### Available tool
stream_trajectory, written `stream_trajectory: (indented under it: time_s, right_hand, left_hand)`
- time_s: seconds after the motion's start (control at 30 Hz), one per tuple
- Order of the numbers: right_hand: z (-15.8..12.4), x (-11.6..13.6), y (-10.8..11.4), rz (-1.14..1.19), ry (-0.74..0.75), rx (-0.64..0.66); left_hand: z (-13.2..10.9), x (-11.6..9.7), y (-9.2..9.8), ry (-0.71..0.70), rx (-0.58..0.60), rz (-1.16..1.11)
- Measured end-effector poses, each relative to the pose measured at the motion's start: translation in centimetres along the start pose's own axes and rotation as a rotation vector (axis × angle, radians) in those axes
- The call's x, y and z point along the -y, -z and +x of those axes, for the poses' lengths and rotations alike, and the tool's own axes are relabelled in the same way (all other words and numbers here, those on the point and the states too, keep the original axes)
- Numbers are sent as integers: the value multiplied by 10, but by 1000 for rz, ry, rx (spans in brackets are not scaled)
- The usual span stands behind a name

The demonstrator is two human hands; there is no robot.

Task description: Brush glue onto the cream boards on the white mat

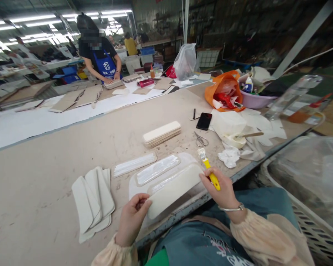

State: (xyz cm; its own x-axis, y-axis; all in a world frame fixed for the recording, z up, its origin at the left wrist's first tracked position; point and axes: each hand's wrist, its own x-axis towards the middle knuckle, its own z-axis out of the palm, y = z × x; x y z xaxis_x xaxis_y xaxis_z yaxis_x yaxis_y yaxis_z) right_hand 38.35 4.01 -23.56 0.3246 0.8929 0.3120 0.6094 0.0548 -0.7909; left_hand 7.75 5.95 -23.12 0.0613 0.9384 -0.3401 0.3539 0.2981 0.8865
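Note:
My left hand [135,214] pinches the left end of a long cream panel [174,194] with rounded ends. The fingers of my right hand [220,188] grip the panel's other end and also hold a yellow-handled brush [213,176], its bristles coated white and pointing away. Under and behind the panel, a glossy, white-coated strip [158,169] lies on a pale backing sheet [134,186]. Another coated strip [134,164] rests further left. Several loose cream panels [93,199] are fanned out left of my left hand.
Beyond the strips stands a neat stack of panels [162,133]. To the right are scissors [201,139], a phone [204,121], a tub of white paste [235,140], crumpled tissue [229,157] and an orange bag [224,90]. A co-worker [100,51] works across the table.

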Motion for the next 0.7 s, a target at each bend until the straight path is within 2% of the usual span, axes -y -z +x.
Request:
stream_trajectory:
  time_s: [0.07, 0.17, 0.47, 0.7]
  right_hand:
    - [6, -2, -4, -57, 41, -3]
    - [11, -6, -9, -127, 60, 3]
    - [12, -24, -14, -236, 20, 72]
    - [13, -27, -15, -294, 26, 82]
  left_hand:
    - [10, 1, -2, -52, -73, 114]
    - [22, 2, -5, -100, -120, 279]
    - [34, 1, -9, -122, -108, 436]
    - [38, 4, -11, -137, -98, 494]
